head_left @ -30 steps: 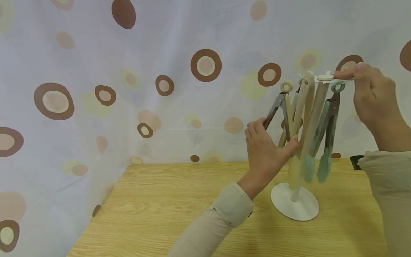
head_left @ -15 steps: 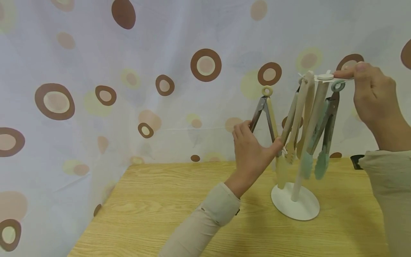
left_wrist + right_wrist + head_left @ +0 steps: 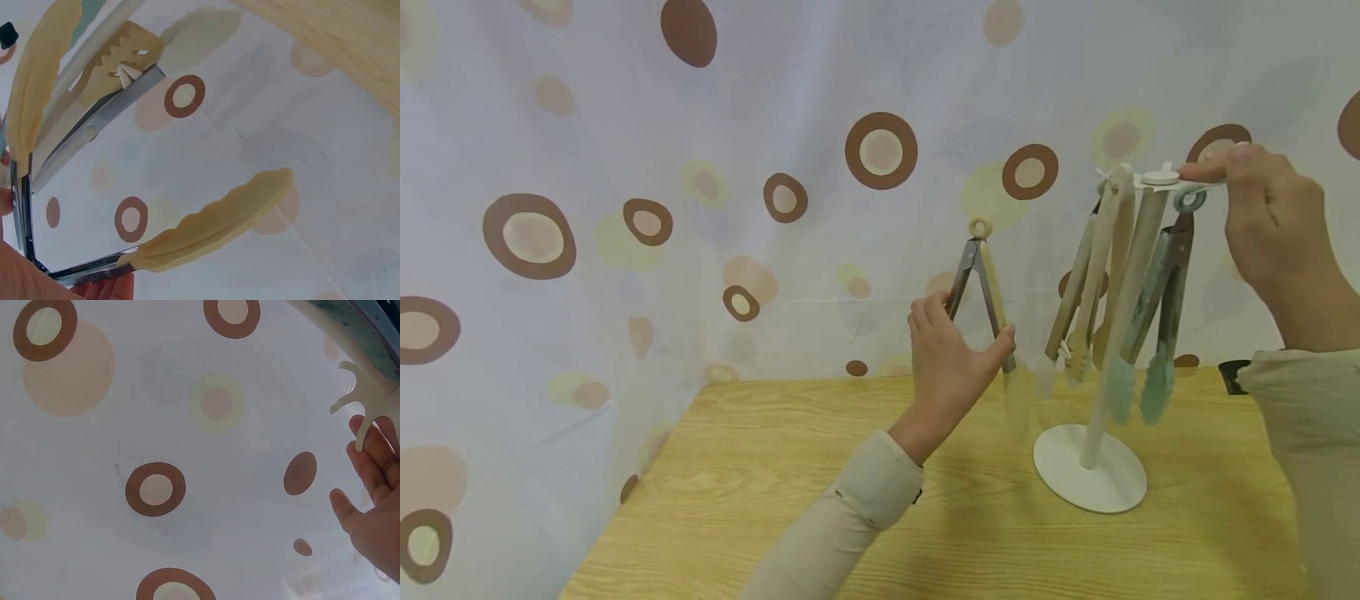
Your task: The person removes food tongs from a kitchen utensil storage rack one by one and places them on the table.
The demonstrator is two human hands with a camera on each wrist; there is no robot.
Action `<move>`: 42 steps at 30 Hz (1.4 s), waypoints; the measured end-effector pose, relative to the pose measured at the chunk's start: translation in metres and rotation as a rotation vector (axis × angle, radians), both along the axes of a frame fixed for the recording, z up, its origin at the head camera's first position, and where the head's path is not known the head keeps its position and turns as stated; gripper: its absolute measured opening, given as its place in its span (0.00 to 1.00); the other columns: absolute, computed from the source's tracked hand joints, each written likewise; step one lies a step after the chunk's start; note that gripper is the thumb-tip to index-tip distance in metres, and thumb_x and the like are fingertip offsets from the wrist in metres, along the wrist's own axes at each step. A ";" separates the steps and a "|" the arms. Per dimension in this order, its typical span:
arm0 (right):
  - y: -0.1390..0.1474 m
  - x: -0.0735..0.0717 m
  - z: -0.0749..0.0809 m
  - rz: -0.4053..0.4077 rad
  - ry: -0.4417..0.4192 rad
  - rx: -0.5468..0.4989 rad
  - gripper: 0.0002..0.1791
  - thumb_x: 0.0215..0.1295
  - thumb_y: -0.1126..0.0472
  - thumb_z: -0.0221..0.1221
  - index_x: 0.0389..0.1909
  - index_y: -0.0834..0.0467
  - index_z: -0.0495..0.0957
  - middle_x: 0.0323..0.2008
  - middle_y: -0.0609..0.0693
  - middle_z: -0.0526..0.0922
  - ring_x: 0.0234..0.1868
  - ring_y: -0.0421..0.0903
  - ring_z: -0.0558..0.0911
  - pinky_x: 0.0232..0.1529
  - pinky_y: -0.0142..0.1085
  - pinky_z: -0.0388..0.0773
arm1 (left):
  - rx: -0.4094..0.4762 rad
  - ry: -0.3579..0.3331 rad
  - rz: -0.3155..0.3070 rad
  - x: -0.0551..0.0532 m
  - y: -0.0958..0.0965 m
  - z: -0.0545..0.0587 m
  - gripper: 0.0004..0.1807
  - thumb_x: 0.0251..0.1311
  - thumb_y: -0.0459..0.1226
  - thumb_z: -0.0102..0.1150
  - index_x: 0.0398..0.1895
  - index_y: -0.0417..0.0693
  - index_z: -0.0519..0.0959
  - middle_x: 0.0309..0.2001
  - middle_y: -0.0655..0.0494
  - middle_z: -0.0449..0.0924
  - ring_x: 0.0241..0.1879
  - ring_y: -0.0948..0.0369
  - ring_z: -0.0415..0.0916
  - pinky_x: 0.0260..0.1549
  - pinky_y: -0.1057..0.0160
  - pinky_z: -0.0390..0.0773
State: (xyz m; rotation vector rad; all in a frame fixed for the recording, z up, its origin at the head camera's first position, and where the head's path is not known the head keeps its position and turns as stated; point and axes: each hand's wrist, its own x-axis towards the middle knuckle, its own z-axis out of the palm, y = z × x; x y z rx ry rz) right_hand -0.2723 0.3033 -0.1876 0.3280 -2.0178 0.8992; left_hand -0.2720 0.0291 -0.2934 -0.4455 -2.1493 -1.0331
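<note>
My left hand holds a pair of tongs by its two spread arms, thumb on one and fingers on the other. The tongs hang upright with the ring on top, apart from the rack. In the left wrist view their yellow scalloped tips stand wide apart. A white utensil rack with a round base and a slim pole stands to the right. My right hand reaches its top with an outstretched finger. In the right wrist view, fingers touch the rack's hooks, while the thumb is apart.
Tongs with teal tips hang on the rack's right side. Another pair of tongs and a yellowish slotted utensil hang on its left. Below lies a wooden table; behind it hangs a patterned curtain.
My left hand has moved left with the yellow-tipped tongs, away from the rack, and the tongs have come a little lower. The right hand stays at the rack's top.
</note>
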 end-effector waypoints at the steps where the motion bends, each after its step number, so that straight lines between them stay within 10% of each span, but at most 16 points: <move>1: 0.000 0.000 0.000 0.000 0.000 -0.002 0.27 0.79 0.56 0.32 0.53 0.68 0.77 0.60 0.40 0.74 0.69 0.55 0.62 0.72 0.44 0.45 | -0.004 -0.008 0.004 0.000 -0.002 -0.001 0.38 0.53 0.51 0.67 0.59 0.39 0.62 0.50 0.47 0.64 0.47 0.55 0.64 0.48 0.59 0.72; 42: 0.001 0.001 0.002 0.013 -0.028 0.014 0.28 0.79 0.56 0.31 0.55 0.68 0.76 0.65 0.59 0.69 0.70 0.58 0.59 0.72 0.49 0.41 | -0.120 -0.183 0.158 -0.011 -0.090 -0.028 0.38 0.52 0.52 0.68 0.54 0.34 0.64 0.48 0.41 0.65 0.44 0.49 0.65 0.40 0.52 0.74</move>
